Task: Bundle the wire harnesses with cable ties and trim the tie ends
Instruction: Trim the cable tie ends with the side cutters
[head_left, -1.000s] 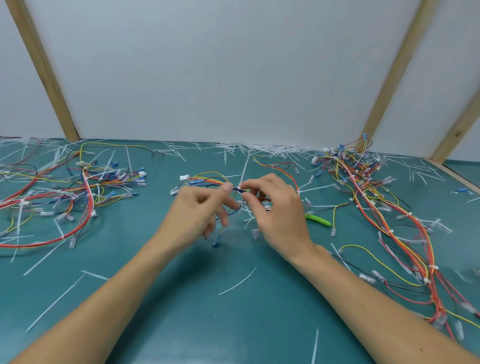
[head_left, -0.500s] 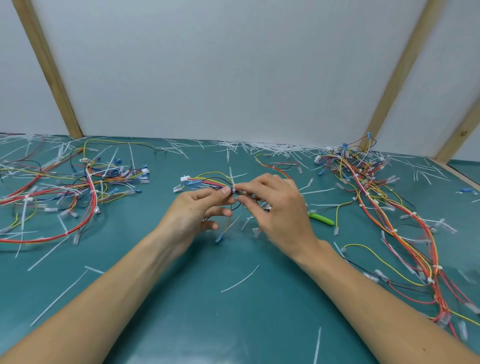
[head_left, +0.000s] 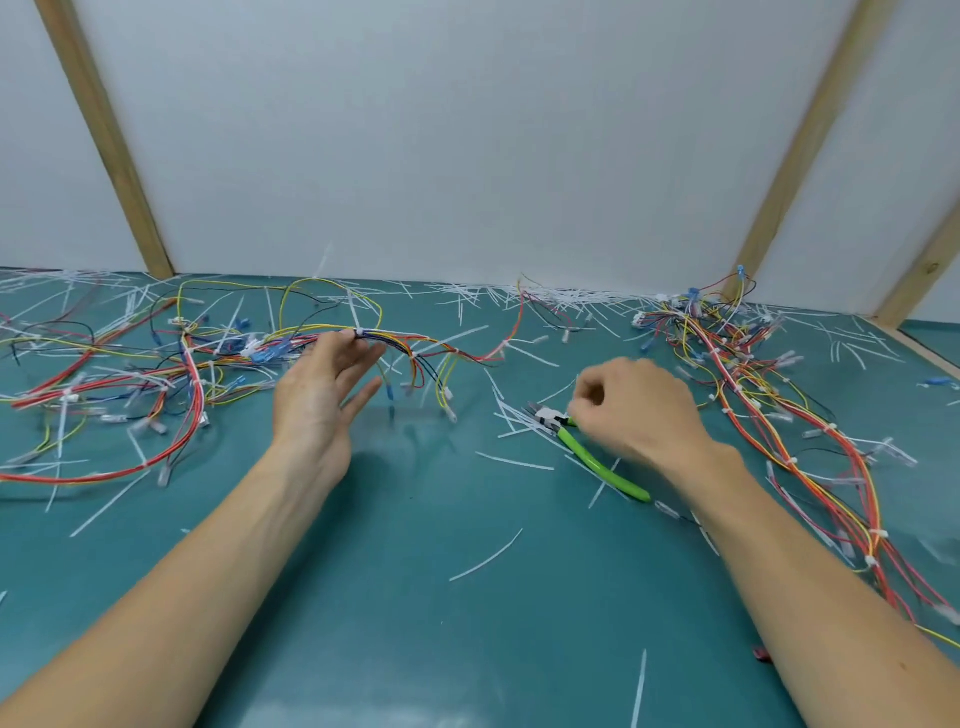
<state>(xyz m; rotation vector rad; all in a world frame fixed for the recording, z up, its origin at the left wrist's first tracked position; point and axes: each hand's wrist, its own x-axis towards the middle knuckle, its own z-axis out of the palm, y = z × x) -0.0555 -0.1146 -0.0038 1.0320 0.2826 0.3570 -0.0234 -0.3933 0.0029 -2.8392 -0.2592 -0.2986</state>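
A tied wire harness (head_left: 415, 345) of red, yellow and blue wires hangs just above the teal table (head_left: 467, 623), and its connectors dangle blurred. My left hand (head_left: 322, 395) is open with its fingers spread, and its fingertips touch the harness near a white tie. Green-handled cutters (head_left: 602, 465) lie on the table to the right among loose white cable ties (head_left: 519, 421). My right hand (head_left: 634, 410) is curled over the cutters' head end, with thumb and forefinger pinched on the upper handle.
A pile of bundled harnesses (head_left: 130, 374) lies at the left. A long tangle of harnesses (head_left: 779, 415) runs down the right side. Trimmed tie ends (head_left: 545, 296) litter the back edge by the white wall. Scattered offcuts (head_left: 485, 556) lie in the middle.
My hands have come apart. The left carried the harness to the left toward the pile and opened. The right let go of it and dropped to the green cutters.
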